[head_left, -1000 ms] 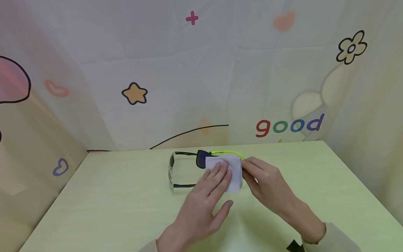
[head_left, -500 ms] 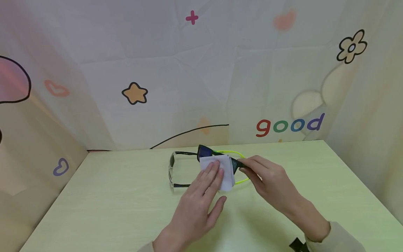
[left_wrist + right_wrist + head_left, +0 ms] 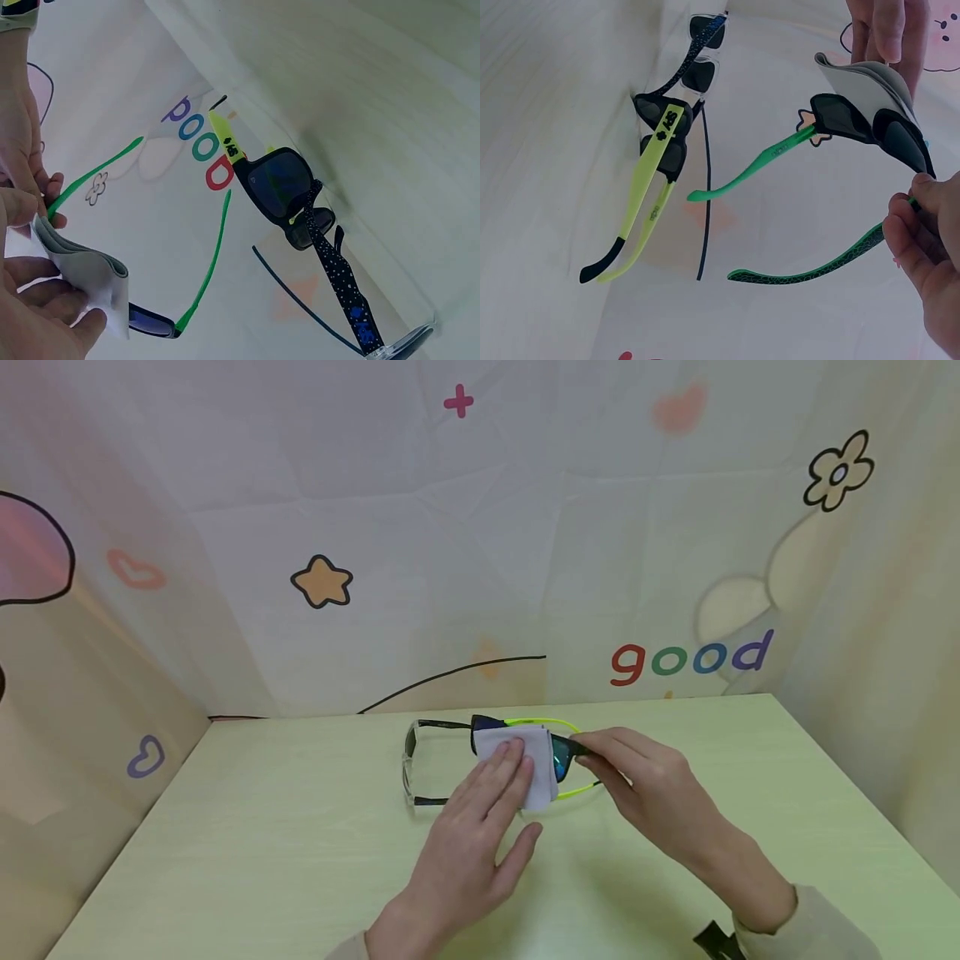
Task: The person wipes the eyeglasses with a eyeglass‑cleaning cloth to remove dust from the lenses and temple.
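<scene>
We're probably mid-wipe, left hand pressing the cloth flat-fingered, right hand pinching the green glasses, no telling what's left.

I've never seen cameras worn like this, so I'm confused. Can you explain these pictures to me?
There's no robot here: a person works bare-handed. The wide picture comes from a camera on the head; the two closer ones come from cameras on the wrists. On the flat, pale green table lie clear-framed sunglasses with dark arms and black-framed sunglasses with yellow arms. The right hand holds dark-lensed sunglasses with green arms. The left hand presses a folded white cloth against them.
</scene>
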Available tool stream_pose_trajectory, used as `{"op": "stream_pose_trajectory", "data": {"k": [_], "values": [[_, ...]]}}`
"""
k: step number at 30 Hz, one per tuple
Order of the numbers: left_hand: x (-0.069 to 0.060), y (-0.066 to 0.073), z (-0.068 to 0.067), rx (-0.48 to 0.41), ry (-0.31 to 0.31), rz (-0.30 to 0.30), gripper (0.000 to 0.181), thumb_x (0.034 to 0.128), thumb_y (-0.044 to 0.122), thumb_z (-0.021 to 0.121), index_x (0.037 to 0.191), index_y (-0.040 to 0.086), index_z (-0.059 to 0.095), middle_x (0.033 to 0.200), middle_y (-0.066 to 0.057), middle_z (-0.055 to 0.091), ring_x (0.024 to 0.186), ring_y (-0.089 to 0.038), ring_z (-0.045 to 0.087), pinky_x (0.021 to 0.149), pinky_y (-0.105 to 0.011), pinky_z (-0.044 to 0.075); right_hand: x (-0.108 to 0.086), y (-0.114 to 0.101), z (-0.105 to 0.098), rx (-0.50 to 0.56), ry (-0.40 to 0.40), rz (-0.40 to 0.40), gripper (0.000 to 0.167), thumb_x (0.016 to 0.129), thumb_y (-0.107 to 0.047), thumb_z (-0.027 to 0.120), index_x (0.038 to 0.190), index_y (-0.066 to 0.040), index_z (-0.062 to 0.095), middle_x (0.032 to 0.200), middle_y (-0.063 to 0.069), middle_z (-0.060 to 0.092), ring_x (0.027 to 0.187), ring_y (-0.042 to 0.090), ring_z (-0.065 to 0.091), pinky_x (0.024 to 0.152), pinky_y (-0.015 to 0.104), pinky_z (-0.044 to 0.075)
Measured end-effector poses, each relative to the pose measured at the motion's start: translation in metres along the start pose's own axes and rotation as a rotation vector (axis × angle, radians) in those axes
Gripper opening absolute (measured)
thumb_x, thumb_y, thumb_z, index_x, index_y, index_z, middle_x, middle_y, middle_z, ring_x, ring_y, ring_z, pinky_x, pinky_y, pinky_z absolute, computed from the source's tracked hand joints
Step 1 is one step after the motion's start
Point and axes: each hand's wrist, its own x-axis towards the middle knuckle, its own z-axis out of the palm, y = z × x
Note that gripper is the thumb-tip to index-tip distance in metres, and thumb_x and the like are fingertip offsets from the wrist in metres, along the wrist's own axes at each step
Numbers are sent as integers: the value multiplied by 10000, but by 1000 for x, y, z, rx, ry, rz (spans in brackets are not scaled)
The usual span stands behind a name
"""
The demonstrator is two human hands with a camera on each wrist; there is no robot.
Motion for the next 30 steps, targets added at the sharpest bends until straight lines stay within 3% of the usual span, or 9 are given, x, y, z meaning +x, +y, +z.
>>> {"op": "stream_pose_trajectory", "data": {"k": [10, 14, 17, 22, 24, 26, 30], "values": [[3, 3, -1, -13, 38, 84, 512, 1095, 280, 459, 1465, -70, 504, 1557, -201, 440, 1433, -332, 433, 1137, -465, 408, -1, -1, 2, 31, -33, 1, 449, 1098, -379, 465, 1106, -23, 738, 1005, 24, 723, 823, 127, 680, 717, 173, 564], [4, 4, -1, -31, 46, 109, 485, 1091, 266, 463, 1421, -79, 551, 1522, -195, 486, 1419, -324, 454, 1127, -415, 420, -1, 0, 3, 36, -18, -26, 374, 1084, -313, 510, 1112, -15, 735, 1005, 36, 725, 803, 142, 676, 686, 188, 566], [5, 5, -2, -47, 68, 143, 446, 1083, 241, 473, 1364, -80, 604, 1476, -187, 540, 1396, -310, 485, 1114, -393, 434, -1, 1, 3, 39, -17, -36, 195, 1024, -157, 646, 1125, -12, 729, 1010, 48, 727, 801, 159, 677, 669, 198, 568], [8, 5, -3, -67, 128, 221, 344, 1051, 164, 504, 1239, -59, 688, 1376, -187, 624, 1329, -309, 559, 1080, -388, 471, -3, 0, 3, 31, -27, -15, 226, 1033, -200, 627, 1122, -19, 730, 1008, 43, 728, 797, 155, 679, 658, 188, 564], [9, 5, -4, -83, 145, 227, 324, 1040, 143, 511, 1221, -54, 693, 1346, -186, 645, 1301, -317, 583, 1071, -389, 480, -3, 0, 4, 27, -25, -13, 357, 1069, -304, 520, 1114, -20, 731, 1004, 41, 728, 796, 155, 682, 658, 188, 566], [10, 5, -5, -102, 150, 215, 324, 1033, 134, 512, 1231, -57, 683, 1337, -184, 645, 1284, -329, 590, 1070, -398, 483, -3, 0, 5, 25, -23, -17, 387, 1077, -325, 498, 1111, -17, 730, 1002, 41, 728, 800, 157, 687, 668, 196, 574], [10, 5, -5, -104, 135, 151, 373, 1041, 162, 516, 1315, -62, 632, 1390, -196, 578, 1294, -342, 559, 1066, -414, 490, -1, -1, 5, 26, -27, -26, 282, 1062, -235, 570, 1120, -8, 726, 1009, 47, 728, 822, 172, 698, 704, 231, 592]]}}
